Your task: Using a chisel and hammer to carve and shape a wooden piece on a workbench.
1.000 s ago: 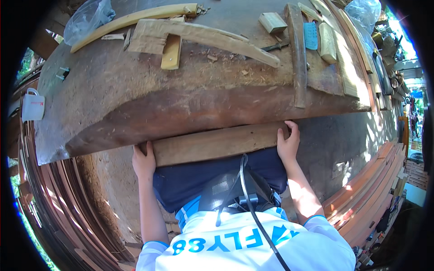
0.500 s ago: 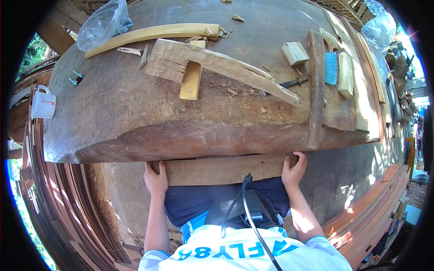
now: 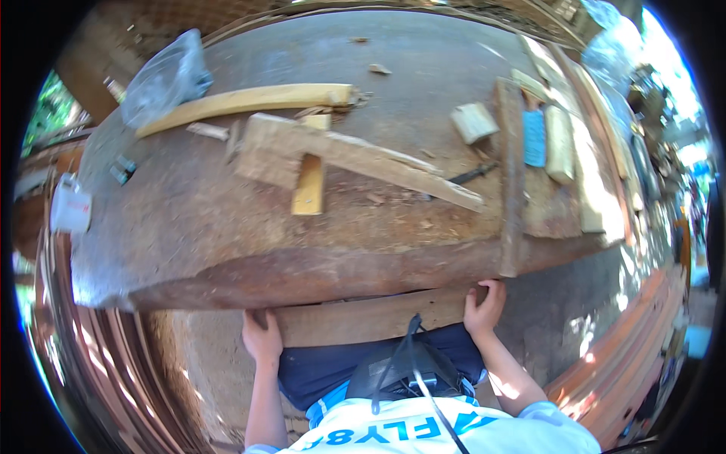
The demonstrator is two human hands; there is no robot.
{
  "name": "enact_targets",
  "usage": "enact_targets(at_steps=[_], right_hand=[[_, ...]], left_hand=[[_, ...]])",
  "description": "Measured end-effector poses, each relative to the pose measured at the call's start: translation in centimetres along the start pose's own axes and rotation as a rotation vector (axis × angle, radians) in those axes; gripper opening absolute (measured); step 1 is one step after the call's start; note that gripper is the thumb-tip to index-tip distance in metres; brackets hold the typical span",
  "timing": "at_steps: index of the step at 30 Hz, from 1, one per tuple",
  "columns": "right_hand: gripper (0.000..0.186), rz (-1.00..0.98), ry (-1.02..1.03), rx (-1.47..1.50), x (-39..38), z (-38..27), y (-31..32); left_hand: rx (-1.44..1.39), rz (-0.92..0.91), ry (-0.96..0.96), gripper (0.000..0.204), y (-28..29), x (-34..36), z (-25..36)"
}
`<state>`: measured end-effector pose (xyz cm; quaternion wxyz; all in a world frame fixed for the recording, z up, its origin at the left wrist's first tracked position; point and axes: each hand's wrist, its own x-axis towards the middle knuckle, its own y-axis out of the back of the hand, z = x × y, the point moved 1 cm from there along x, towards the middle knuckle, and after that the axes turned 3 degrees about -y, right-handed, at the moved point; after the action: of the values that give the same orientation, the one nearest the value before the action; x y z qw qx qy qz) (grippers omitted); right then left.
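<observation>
A wooden plank is held low across the lap, just below the near edge of the surface. Its long axis is set from left to right, roughly parallel to that edge, with the right end seen slightly higher in the view. A thin dark gap is seen along part of its upper side; whether the edge is touched elsewhere cannot be told.

The left end is gripped by the left hand and the right end by the right hand, so neither hand is nearer. At both ends the thumb is laid toward the plank's face, and a moderate gap is left between thumb and forefinger. The other fingers are mostly hidden, so the firmness of the grip cannot be judged.

Beyond the plank, a notched timber is laid slantwise over a yellow wood block, both well apart from the fingers. A dark wooden bar is placed lengthwise away from the body, its near end brought to the edge, close above the right hand.
</observation>
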<state>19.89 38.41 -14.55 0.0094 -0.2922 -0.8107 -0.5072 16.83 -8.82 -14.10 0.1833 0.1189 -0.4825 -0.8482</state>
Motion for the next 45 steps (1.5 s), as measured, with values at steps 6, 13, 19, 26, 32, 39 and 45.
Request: enact_targets(at_steps=[6, 13, 19, 26, 32, 39, 45], right_hand=[[0.030, -0.020, -0.037, 0.063, -0.1, -0.3, -0.6], [0.032, -0.024, -0.048, 0.047, -0.3, -0.1, 0.0], [0.030, -0.034, -0.046, 0.073, -0.4, -0.1, -0.1], [0.030, -0.036, -0.071, 0.072, -0.4, 0.0, -0.2], [0.029, -0.019, -0.085, 0.049, -0.5, 1.1, -0.2], [0.025, -0.009, -0.064, 0.031, -1.0, 0.7, -0.6], [0.026, -0.011, -0.093, 0.030, -0.4, 0.8, 0.1]], left_hand=[[-0.045, 0.000, -0.014, 0.058, 0.8, -0.3, -0.3], [0.032, 0.069, 0.032, 0.049, 0.1, -0.6, -0.5], [0.183, 0.188, -0.137, 0.029, 0.0, -0.6, -0.9], [-0.047, 0.509, -0.499, 0.024, 2.8, -1.9, 10.1], [-0.126, 0.030, -1.254, 0.029, 3.3, 3.7, 28.0], [0.246, -0.185, -1.146, 0.049, 2.3, 12.2, 34.5], [0.138, -0.311, -1.171, 0.045, 2.1, 10.9, 32.9]])
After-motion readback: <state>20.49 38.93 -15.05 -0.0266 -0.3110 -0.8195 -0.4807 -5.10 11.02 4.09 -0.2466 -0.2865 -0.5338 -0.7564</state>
